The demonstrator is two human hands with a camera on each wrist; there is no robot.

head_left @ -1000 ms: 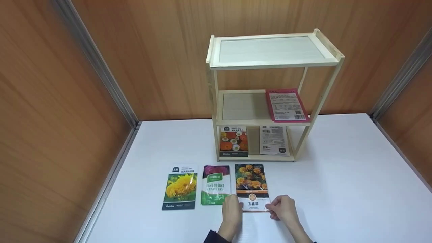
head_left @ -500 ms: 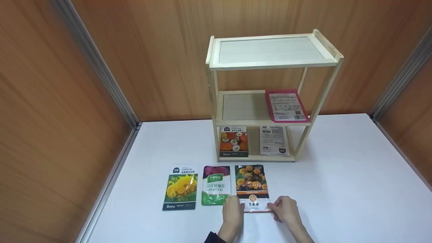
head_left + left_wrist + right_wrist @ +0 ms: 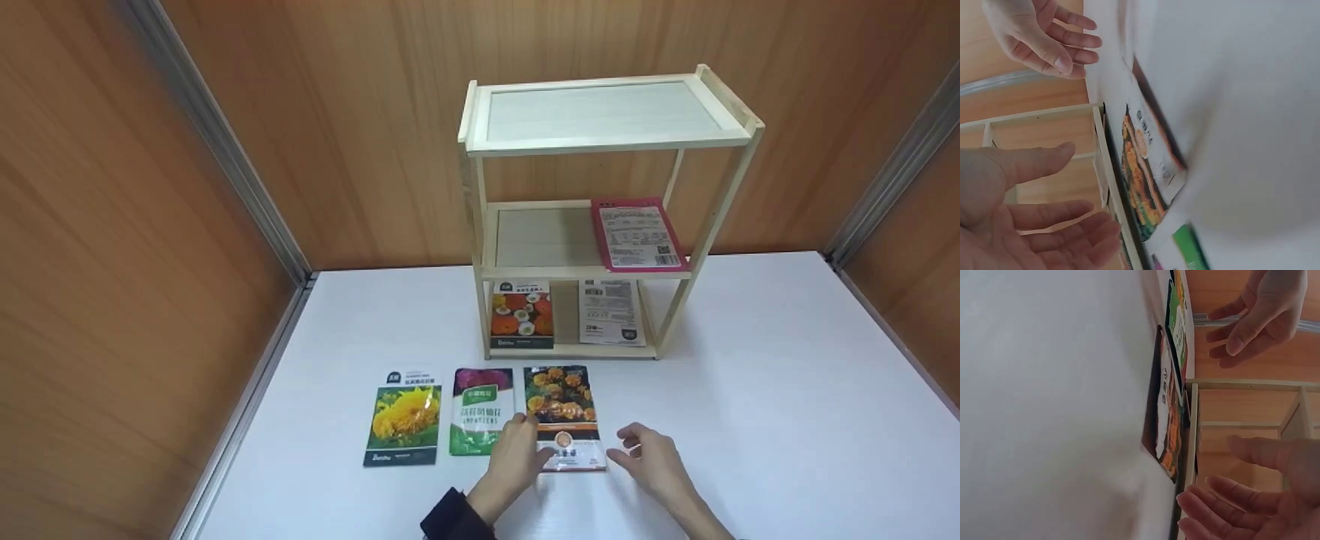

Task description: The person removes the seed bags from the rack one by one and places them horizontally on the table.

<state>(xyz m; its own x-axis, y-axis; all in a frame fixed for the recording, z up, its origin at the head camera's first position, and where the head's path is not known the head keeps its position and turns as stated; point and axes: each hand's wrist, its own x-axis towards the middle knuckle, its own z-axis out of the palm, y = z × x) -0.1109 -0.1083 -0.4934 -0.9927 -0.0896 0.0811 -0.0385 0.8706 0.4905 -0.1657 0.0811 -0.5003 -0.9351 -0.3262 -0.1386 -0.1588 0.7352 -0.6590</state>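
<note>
The left hand [image 3: 516, 451] and right hand [image 3: 652, 459] are hovering empty, loosely spread, flanking the orange-flower packet [image 3: 561, 412], lying face-up presumably for legibility.

Left fingers [image 3: 1055, 214], right fingers [image 3: 1243, 496] relaxed
</note>
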